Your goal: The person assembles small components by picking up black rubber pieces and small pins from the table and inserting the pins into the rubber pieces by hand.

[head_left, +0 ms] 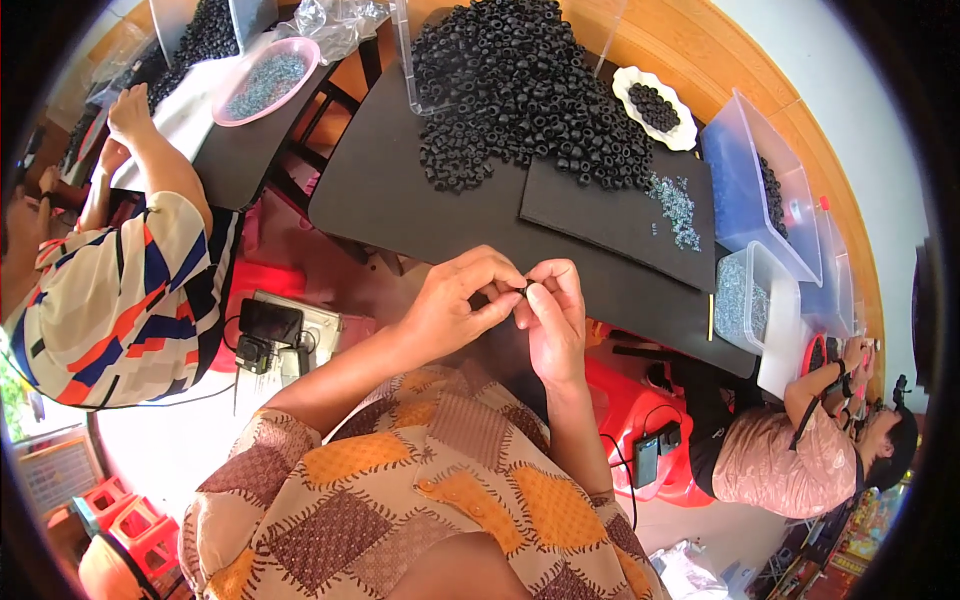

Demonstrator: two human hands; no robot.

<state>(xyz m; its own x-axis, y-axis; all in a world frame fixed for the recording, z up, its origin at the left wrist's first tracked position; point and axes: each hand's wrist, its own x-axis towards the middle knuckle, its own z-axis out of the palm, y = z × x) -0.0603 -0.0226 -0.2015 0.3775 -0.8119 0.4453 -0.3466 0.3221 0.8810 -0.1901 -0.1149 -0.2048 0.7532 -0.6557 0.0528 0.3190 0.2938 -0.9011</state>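
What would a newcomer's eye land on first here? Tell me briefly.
First, the big heap of small black rings on the black table at top centre. Next, the left hand and right hand pinched together around one tiny black piece mid-frame. Beside the heap sits a white dish with more rings.

low black tables (400, 200) on a wooden floor (760, 80), red plastic stools (630, 400), seemingly bright daylight.

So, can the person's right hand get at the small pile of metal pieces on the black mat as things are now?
Probably yes. The right hand is pinching a small black ring together with the left hand, so it is occupied, but nothing stands between it and the metal pieces on the black mat.
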